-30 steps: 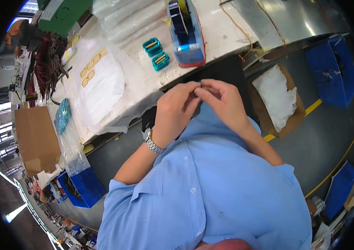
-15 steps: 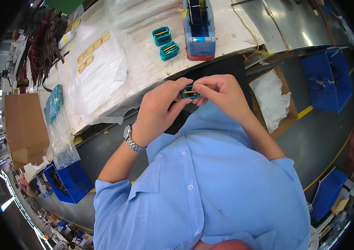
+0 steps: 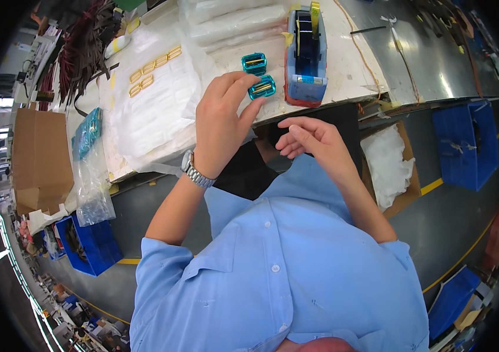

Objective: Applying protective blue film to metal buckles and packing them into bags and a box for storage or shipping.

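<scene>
My left hand [image 3: 223, 114], with a metal watch on the wrist, reaches over the worktable. Its thumb and fingertips close around the edges of a small teal-wrapped buckle [image 3: 262, 87] with gold-coloured bars. Just beyond lies a second teal-wrapped buckle [image 3: 254, 63]. Whether more pieces lie beneath either one, I cannot tell. Off the table's front edge, in front of my body, hovers my right hand [image 3: 311, 139]. Its fingers are loosely bent and apart, with nothing visible in them.
A blue tape dispenser [image 3: 306, 64] stands right of the buckles. Several gold-coloured frames [image 3: 154, 67] lie on white sheeting [image 3: 155, 123] at left. A carton with white wrapping [image 3: 389, 167] and a blue bin [image 3: 467, 144] are at right; a brown carton [image 3: 41, 158] is far left.
The teal-wrapped buckle both hands held in front of me has left my right hand. My left hand has moved forward to the buckles on the table. The whole view has shifted slightly.
</scene>
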The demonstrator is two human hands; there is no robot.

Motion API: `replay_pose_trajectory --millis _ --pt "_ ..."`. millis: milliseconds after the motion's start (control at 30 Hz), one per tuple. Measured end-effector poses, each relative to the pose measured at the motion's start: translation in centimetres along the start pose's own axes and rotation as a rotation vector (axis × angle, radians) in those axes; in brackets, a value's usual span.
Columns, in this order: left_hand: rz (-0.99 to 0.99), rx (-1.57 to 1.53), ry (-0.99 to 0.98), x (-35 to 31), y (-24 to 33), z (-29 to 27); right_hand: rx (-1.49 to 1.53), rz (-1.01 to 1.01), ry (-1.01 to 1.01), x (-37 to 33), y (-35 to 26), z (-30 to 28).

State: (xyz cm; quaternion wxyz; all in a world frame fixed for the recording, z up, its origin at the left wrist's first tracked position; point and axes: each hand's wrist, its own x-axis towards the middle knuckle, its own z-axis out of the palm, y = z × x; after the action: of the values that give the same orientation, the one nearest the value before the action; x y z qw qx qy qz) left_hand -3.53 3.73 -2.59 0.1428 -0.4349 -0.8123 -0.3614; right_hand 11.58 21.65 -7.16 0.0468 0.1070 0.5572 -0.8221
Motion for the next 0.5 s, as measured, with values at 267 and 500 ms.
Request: replay_pose_trajectory --millis 267,500 --pt "-0.086 0.061 -0.096 0.8 -1.4 2.2 -0.010 0.062 0.019 -1.2 1.3 -0.9" --pt "-0.059 0.088 -0.081 0.4 -0.8 2.2 -0.036 -0.053 0.122 -2.3 -1.7 -1.2"
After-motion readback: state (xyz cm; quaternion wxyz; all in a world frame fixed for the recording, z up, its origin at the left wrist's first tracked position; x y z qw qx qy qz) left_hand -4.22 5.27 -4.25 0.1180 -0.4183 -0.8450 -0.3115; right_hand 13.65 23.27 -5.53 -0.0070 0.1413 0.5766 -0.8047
